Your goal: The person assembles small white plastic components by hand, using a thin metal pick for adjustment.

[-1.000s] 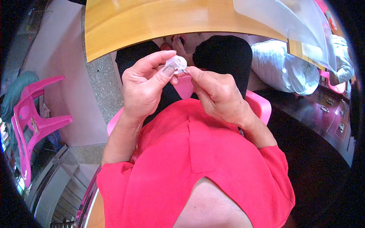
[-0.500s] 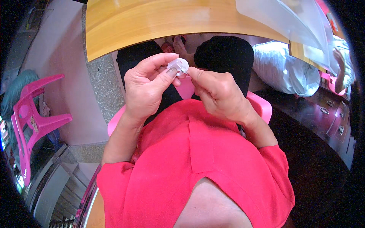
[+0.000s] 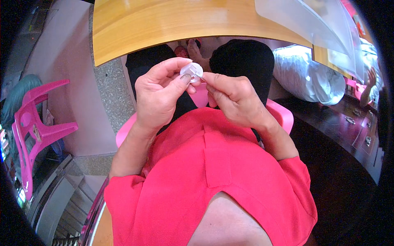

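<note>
Head view: left hand (image 3: 158, 93) pinches white plastic disc (image 3: 193, 70); right hand (image 3: 236, 96), curled, meets its rim, grip unclear; tabletop (image 3: 180, 22) edge beyond.

Soft glare whitens the tabletop (image 3: 184, 20), while the bent fisheye edges sink into grainy dark, probably slightly blurred.

A small, round piece of white plastic (image 3: 192, 70), with raised shapes on its face, is in the upper middle of the frame. It is tilted, held in the air between thumb and fingers of the left hand (image 3: 159, 93); at its right edge are fingertips of the right hand (image 3: 237, 98).
</note>
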`<action>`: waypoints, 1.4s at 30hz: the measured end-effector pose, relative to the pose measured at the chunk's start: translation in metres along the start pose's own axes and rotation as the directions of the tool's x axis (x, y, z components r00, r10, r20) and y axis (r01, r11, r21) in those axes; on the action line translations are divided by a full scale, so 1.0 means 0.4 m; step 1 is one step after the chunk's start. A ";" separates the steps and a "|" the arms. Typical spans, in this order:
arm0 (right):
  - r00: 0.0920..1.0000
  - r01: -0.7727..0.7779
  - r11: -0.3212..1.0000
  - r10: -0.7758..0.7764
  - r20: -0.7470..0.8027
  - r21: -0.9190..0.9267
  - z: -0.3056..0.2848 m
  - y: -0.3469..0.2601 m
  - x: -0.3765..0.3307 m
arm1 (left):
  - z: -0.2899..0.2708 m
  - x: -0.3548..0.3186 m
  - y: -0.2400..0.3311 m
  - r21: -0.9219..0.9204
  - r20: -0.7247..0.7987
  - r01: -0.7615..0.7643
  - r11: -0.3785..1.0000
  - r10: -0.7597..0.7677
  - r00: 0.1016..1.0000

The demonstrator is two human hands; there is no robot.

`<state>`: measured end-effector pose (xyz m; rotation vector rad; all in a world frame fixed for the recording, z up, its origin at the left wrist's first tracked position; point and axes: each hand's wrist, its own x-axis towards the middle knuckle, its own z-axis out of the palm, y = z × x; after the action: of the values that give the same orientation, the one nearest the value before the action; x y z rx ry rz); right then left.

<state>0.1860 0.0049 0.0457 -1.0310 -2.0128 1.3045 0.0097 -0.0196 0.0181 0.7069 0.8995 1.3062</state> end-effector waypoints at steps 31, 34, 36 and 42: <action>0.987 -0.153 0.959 0.158 0.003 -0.240 -0.005 -0.013 -0.014 | 0.014 0.002 -0.004 -0.094 -0.055 0.147 0.985 -0.153 0.987; 0.987 -0.155 0.961 0.161 0.008 -0.231 -0.003 -0.010 -0.013 | 0.010 0.002 -0.010 -0.080 -0.047 0.134 0.988 -0.138 0.989; 0.986 -0.160 0.964 0.166 0.011 -0.214 -0.002 -0.009 -0.012 | 0.009 0.002 -0.011 -0.068 -0.041 0.122 0.990 -0.125 0.991; 0.986 -0.137 0.975 0.152 0.075 -0.177 -0.010 -0.006 -0.006 | 0.001 0.000 -0.019 0.004 -0.012 0.051 0.999 -0.051 0.999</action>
<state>0.1897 0.0046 0.0495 -1.2394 -2.1817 1.2876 0.0139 -0.0209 0.0119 0.6758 0.9242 1.2645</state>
